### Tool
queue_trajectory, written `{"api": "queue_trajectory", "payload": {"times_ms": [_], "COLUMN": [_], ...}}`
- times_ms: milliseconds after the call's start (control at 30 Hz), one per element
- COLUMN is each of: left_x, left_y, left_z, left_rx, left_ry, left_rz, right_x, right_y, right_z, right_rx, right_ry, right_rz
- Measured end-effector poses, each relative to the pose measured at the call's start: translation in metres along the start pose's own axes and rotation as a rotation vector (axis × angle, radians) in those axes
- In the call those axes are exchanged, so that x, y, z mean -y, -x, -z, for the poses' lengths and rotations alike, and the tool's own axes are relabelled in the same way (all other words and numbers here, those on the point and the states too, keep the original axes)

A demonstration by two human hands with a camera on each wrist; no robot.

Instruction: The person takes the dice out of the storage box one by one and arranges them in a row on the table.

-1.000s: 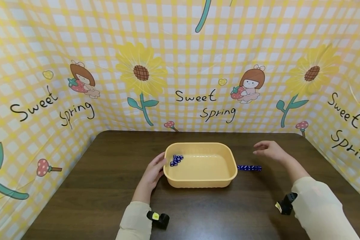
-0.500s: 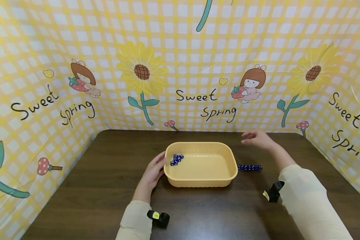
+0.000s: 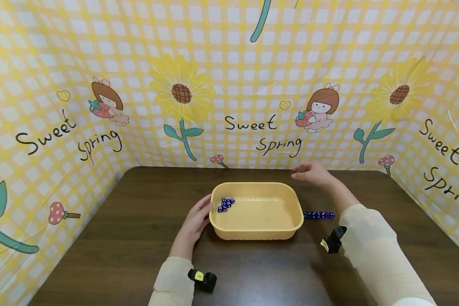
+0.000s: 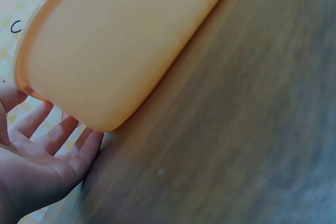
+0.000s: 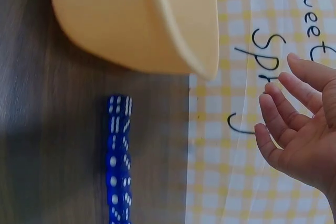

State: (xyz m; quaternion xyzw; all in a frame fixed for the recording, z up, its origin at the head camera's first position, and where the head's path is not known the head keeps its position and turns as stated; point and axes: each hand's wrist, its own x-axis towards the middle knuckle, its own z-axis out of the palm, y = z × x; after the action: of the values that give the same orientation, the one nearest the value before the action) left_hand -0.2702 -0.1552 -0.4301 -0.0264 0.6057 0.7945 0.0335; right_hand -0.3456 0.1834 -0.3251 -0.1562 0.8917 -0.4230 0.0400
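Observation:
A yellow plastic basin [image 3: 260,233] stands on the table, with several blue dice [image 3: 225,204] bunched inside near its left end. My left hand [image 3: 194,221] is at the basin's left end; in the left wrist view its fingertips [image 4: 94,139] rest against the outer wall, with the thumb at the rim. Behind the basin's right back corner, my right hand [image 3: 313,173] hovers in the air with loosely bent fingers. Nothing shows in its palm in the right wrist view. A straight row of blue dice [image 5: 118,156] with white pips lies just right of the basin.
The dark wooden table [image 3: 137,238] ends at the back against a yellow checked cloth [image 3: 245,85] with flowers and lettering, which also rises on both sides. Black wrist cameras [image 3: 202,279] are strapped over both sleeves.
My right hand has moved left and a little toward the back of the table, from right of the dice row to behind the basin's corner. Left hand, basin and dice stay put.

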Motion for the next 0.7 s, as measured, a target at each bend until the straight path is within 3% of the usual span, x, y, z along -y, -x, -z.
{"api": "queue_trajectory", "payload": {"times_ms": [233,700], "left_x": [0.0,0.0], "left_y": [0.001,0.0], "left_z": [0.001,0.001], "left_rx": [0.004,0.008], "left_ry": [-0.002,-0.004], "left_rz": [0.0,0.001], "right_x": [0.014,0.026], "right_y": [-0.01,-0.025], "right_z": [-0.019,-0.062], "right_rx": [0.026,0.048], "right_ry": [-0.071,-0.292], "right_rz": [-0.01,0.055]}}
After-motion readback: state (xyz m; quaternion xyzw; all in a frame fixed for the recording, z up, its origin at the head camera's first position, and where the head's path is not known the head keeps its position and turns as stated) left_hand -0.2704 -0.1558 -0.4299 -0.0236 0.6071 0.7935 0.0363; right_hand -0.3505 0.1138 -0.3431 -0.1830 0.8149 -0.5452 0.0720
